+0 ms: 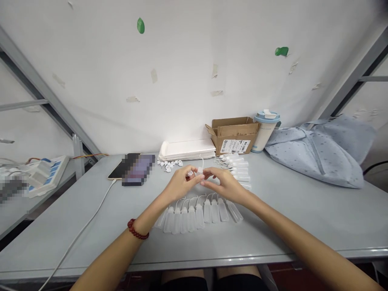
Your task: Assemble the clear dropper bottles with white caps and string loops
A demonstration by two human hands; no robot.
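Observation:
A small translucent squeeze bottle (200,170) with a bent white spout is held between my two hands above the table, its lower part hidden by fingers. My left hand (181,184) is closed around its left side, and a small white cap (190,173) shows between the fingers. From the right, my right hand (223,184) closes on the same bottle with thumb and fingertips. Just in front of the hands lies a row of similar bottles (184,220) with bent spouts. More bottles (241,170) lie stacked beyond my right hand. Several loose white caps (168,165) lie beyond my left hand.
At the back stand a stack of white envelopes (188,149), an open cardboard box (235,135) and a blue-lidded cup (264,131). A light blue cloth bag (315,153) lies to the right. A phone (121,166) with a white cable (87,226) lies left.

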